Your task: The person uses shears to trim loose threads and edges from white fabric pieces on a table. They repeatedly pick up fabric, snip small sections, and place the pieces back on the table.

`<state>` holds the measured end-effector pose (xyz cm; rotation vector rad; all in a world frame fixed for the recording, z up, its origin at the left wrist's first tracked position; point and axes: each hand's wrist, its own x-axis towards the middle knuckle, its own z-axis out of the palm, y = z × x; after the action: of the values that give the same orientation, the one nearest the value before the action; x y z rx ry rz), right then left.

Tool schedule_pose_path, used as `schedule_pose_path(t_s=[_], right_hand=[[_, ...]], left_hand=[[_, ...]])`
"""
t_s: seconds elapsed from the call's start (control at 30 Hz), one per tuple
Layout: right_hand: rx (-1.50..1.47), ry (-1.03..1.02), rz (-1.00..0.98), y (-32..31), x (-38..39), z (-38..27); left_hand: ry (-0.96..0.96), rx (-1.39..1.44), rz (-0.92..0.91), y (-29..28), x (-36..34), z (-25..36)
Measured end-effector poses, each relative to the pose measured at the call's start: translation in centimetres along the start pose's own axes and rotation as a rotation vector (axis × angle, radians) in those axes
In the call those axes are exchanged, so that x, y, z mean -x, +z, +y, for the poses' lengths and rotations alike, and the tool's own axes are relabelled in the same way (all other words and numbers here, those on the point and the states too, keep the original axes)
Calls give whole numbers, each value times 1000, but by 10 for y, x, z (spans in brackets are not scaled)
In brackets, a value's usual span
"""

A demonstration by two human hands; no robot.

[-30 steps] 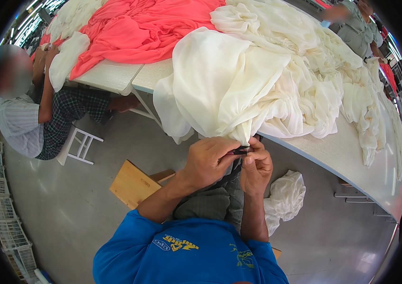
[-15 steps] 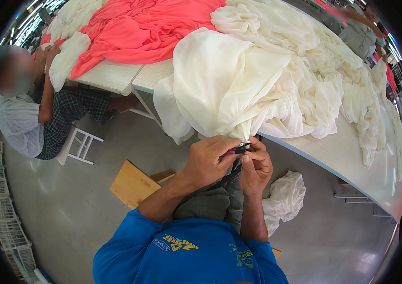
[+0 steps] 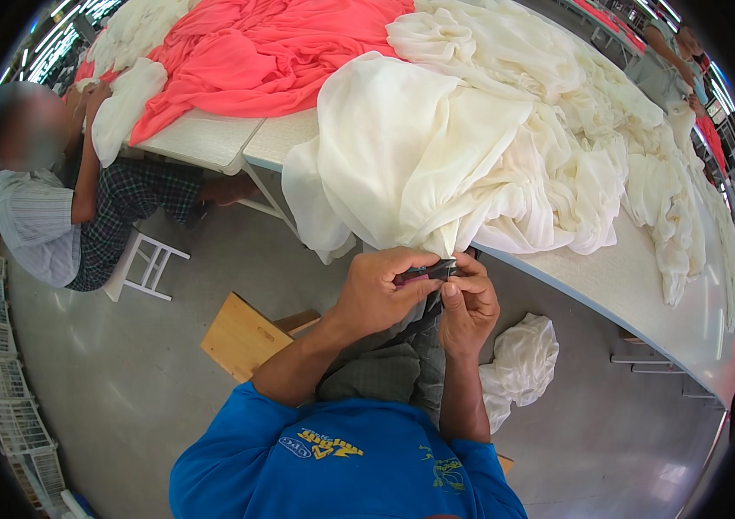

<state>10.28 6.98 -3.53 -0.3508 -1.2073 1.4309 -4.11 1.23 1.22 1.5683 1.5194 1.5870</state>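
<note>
Thin cream-white fabric (image 3: 424, 143) lies heaped over the table's near edge and narrows to a gathered tip in front of me. My left hand (image 3: 376, 292) is closed around small dark thread snips (image 3: 425, 272), whose tips point right, at the gathered end. Thumb and fingers of my right hand (image 3: 469, 303) pinch that end of the fabric right beside the snips. Exactly what lies between the blades is too small to make out.
Coral fabric (image 3: 277, 60) covers the table's far left, where a seated person (image 3: 39, 216) handles white cloth. A wooden stool (image 3: 245, 337) stands at my left. Crumpled white cloth (image 3: 523, 359) hangs low at my right. Another person (image 3: 661, 65) is at the far right.
The snips have turned slightly in my left hand, and their blades look closer together. My right hand keeps its pinch. The person at the far right has shifted.
</note>
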Motion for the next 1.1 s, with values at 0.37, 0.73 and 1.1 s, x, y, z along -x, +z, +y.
schedule_pose_path(t_s=[0.37, 0.73, 1.1], right_hand=[[-2, -9, -17, -2, -1, 1], [-32, 6, -12, -2, -1, 1], [-75, 7, -6, -2, 0, 3]], left_hand=[[-4, 21, 3, 0, -1, 0], [-3, 42, 16, 1, -2, 0], [-19, 72, -1, 0, 0, -2]])
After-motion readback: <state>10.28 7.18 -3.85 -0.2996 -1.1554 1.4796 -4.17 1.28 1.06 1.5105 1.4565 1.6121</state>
